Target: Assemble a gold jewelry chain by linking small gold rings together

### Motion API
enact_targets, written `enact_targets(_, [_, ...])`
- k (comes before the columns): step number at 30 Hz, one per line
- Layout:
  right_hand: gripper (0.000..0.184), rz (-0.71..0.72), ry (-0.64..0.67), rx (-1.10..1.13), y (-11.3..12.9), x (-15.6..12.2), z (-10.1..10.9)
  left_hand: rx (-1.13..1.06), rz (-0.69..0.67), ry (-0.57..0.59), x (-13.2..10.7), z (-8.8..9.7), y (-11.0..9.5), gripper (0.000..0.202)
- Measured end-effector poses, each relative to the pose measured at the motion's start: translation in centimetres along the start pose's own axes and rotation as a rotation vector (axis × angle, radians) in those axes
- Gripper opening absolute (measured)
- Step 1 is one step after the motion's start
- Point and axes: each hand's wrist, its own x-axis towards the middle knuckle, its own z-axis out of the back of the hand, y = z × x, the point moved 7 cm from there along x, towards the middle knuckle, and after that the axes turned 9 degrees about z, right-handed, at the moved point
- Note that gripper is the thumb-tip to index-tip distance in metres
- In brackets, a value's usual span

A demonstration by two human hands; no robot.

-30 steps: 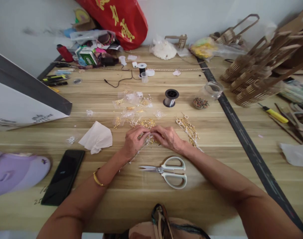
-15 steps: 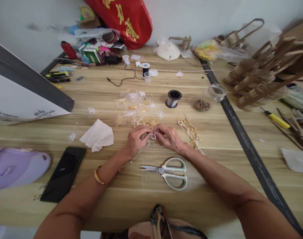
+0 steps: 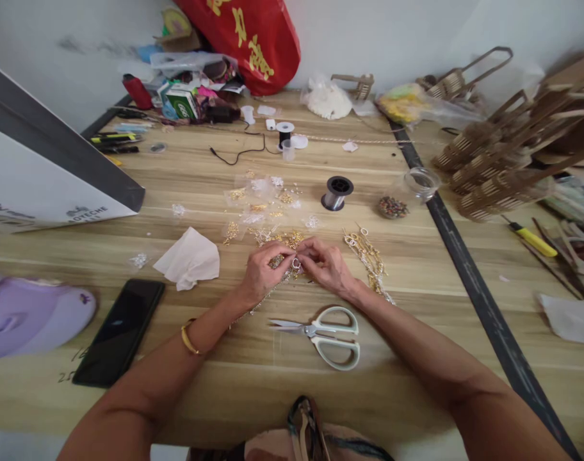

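Note:
My left hand (image 3: 267,270) and my right hand (image 3: 324,264) meet at the middle of the table, thumbs and forefingers pinched close together. A small silvery ring (image 3: 296,263) hangs just under the fingertips. From my left hand a thin silver chain (image 3: 258,306) trails down across the wood past the wrist. Which fingers hold the ring and which the chain is too small to tell. Loose gold findings (image 3: 292,239) lie just beyond the fingers. Gold and silver chains with ring clasps (image 3: 369,259) rest to the right of my right hand. Scissors (image 3: 321,333) with pale handles lie partly spread nearer me.
A wire spool (image 3: 339,193) and a tipped jar of beads (image 3: 395,203) stand beyond my hands. Small bags of findings (image 3: 258,208) spread behind. At left are a white cloth (image 3: 189,259), a phone (image 3: 121,330) and a large box (image 3: 47,173). Woven baskets (image 3: 488,160) crowd the right.
The view has shifted slightly. Both hands keep their pinch in the same place, with the ring now showing a little more plainly below the fingertips.

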Motion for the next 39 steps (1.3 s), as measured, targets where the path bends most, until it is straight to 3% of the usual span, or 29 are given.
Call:
enact_targets(9, [0.017,0.038,0.028,0.065,0.4,0.0,-0.2,0.003,-0.054,-0.024,-0.2,0.3,-0.2,0.004])
enact_targets(20, [0.015,0.094,0.05,-0.021,0.7,0.1,-0.1,0.069,-0.142,-0.04,-0.4,0.6,-0.6,0.002])
enact_targets(27, [0.014,0.125,0.134,-0.094,1.0,0.4,0.2,0.02,-0.177,0.02,-0.4,0.5,-0.5,0.004])
enact_targets(34, [0.014,-0.004,0.269,0.136,0.6,0.5,0.2,-0.111,-0.121,0.135,0.0,0.2,-0.2,0.004])
enact_targets(39, [0.016,-0.074,0.261,0.256,0.2,0.4,0.0,-0.166,-0.076,0.145,0.2,0.2,-0.1,0.006])
